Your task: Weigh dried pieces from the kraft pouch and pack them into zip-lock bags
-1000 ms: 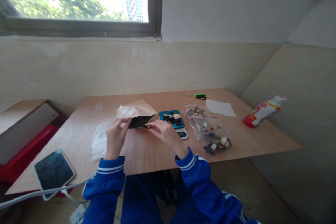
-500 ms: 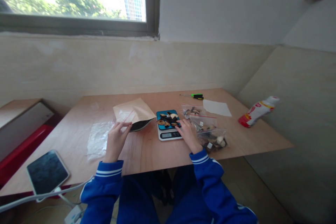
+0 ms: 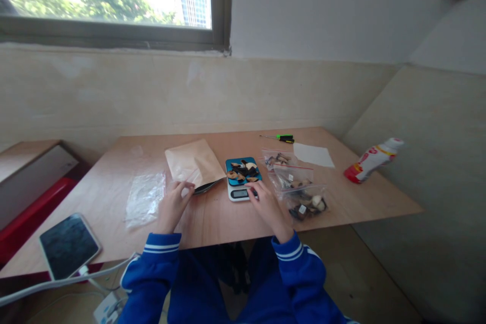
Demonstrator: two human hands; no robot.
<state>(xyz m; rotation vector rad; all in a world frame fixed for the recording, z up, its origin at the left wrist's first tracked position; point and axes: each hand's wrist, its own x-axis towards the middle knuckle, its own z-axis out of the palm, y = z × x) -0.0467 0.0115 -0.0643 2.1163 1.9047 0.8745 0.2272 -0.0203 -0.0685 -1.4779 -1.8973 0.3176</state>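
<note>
My left hand [image 3: 175, 206] pinches the near edge of a brown paper bag [image 3: 201, 159], which lies flat with its mouth towards me; a dark strip of the inside shows. To its right is a small kitchen scale [image 3: 237, 195] with a blue top and a display. Dried pieces that look like sliced mushrooms [image 3: 243, 170], dark, tan and pale, are heaped on the scale. My right hand [image 3: 269, 208] is at the scale's lower right corner, fingers apart, with nothing visible in them. Its fingertips partly cover the front panel.
Clear zip bags of dried pieces [image 3: 308, 203] lie right of the scale. Behind are a white paper sheet [image 3: 314, 155] and green-and-black screwdrivers [image 3: 284, 138]. A red-and-white bottle [image 3: 370, 162] stands at right. An empty plastic bag [image 3: 144, 200] and a tablet [image 3: 70, 245] with a cable lie left.
My right hand has drawn back from the pieces towards the scale's front panel. The paper bag's mouth has narrowed, showing less of its dark inside; my left hand stays at its edge.
</note>
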